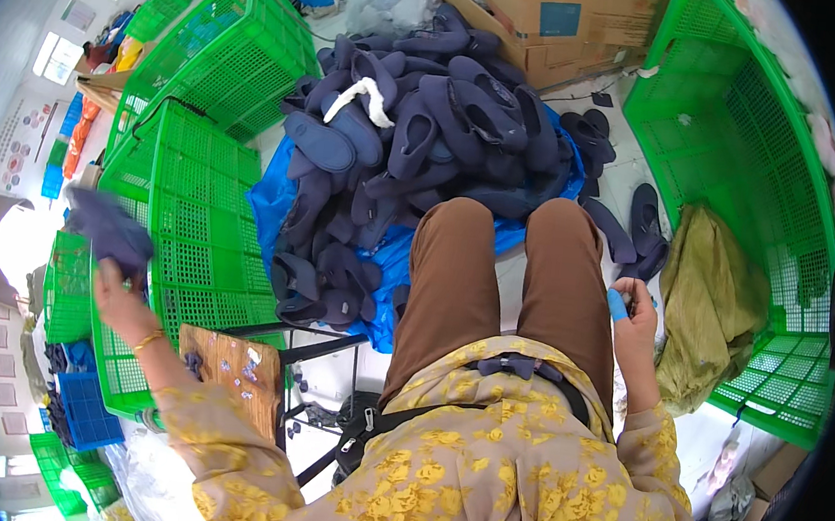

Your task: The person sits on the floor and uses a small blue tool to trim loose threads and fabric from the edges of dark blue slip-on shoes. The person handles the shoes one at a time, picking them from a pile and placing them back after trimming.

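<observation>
My left hand [122, 304] is raised beside the green crate on the left. It grips a navy fabric shoe [111, 228], smeared by motion. My right hand [639, 322] is held beside my right thigh, its fingers curled together. A blue covering [618, 304] wraps one fingertip. Whether something small sits between these fingers I cannot make out. Beyond my knees rises a heap of navy shoes [432, 111] on a blue sheet [271, 196], with a white strip of cloth [362, 101] lying on top. A few loose shoes [646, 222] lie on the floor at the heap's right.
Green mesh crates [201, 210] stand close on my left, and a large one [752, 122] curves along my right. A crumpled olive sack [715, 299] leans inside it. Cardboard boxes [571, 19] stand behind the heap. A small wooden board [231, 373] on a metal frame is at my left.
</observation>
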Available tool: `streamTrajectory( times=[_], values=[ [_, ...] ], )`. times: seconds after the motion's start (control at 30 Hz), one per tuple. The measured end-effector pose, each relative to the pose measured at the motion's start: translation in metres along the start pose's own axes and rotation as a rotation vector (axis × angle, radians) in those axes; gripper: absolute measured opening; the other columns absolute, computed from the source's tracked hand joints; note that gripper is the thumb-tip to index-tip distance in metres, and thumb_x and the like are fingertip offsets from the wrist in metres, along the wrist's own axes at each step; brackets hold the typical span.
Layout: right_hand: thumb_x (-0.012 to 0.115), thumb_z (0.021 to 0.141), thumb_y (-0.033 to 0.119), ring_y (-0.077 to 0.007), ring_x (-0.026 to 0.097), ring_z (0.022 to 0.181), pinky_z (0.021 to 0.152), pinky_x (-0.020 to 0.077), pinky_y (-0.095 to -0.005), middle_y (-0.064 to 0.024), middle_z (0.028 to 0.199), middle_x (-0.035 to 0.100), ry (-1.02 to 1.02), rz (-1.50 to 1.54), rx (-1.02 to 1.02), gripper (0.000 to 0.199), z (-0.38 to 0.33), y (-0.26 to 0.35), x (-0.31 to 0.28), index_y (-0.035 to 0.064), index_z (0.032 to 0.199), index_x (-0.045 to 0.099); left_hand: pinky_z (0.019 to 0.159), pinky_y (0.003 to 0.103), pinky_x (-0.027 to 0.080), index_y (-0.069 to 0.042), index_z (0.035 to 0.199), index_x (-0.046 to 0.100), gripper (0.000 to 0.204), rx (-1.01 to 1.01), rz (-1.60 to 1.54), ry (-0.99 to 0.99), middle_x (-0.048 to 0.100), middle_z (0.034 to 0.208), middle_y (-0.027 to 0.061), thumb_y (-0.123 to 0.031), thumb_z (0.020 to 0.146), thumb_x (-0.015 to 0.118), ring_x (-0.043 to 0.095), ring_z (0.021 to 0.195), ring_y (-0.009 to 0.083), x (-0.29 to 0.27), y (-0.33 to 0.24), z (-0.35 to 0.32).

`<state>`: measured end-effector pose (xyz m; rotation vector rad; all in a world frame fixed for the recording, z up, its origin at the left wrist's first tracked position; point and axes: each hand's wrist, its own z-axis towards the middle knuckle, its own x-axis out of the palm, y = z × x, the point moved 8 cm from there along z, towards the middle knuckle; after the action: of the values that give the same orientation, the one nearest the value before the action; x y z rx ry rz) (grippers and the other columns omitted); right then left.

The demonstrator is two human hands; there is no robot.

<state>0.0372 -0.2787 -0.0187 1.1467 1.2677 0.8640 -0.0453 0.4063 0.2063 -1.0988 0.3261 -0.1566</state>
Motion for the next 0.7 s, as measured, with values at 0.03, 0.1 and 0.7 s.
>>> streamTrajectory(
  times=[0.03, 0.1, 0.7],
  values=[
    [0.061, 0.095, 0.008, -0.0034, 0.036, 0.068, 0.061, 0.0319, -0.0196, 0.008, 0.079, 0.046, 0.003, 0.005, -0.003, 0.004, 0.002, 0.0, 0.004, 0.0053, 0.096, 0.058, 0.095, 0.039, 0.051, 0.002, 0.137, 0.047, 0.048, 0.059, -0.039, -0.03, 0.057, 0.124, 0.0172, -0.016, 0.095, 0.059, 0.057, 0.114, 0.0284, -0.026, 0.002, 0.022],
    [0.06, 0.095, 0.008, -0.0035, 0.035, 0.068, 0.061, 0.0316, -0.0194, 0.0079, 0.08, 0.046, 0.015, 0.026, -0.021, 0.004, 0.006, 0.001, 0.014, 0.0055, 0.095, 0.057, 0.093, 0.039, 0.051, 0.002, 0.137, 0.045, 0.048, 0.1, -0.109, -0.037, 0.058, 0.124, 0.0167, -0.015, 0.094, 0.059, 0.057, 0.113, 0.0276, -0.057, 0.013, 0.043],
    [0.058, 0.091, 0.004, -0.0245, 0.058, 0.074, 0.069, 0.0473, -0.0326, -0.0114, 0.087, 0.06, -0.064, -0.679, -0.29, 0.008, 0.034, 0.031, 0.067, 0.0019, 0.098, 0.057, 0.06, 0.033, 0.055, -0.002, 0.116, 0.061, 0.029, -1.21, 0.389, 0.949, 0.066, 0.097, 0.0102, -0.017, 0.091, 0.061, 0.067, 0.08, 0.0207, 0.143, 0.433, -0.391]
  ],
)
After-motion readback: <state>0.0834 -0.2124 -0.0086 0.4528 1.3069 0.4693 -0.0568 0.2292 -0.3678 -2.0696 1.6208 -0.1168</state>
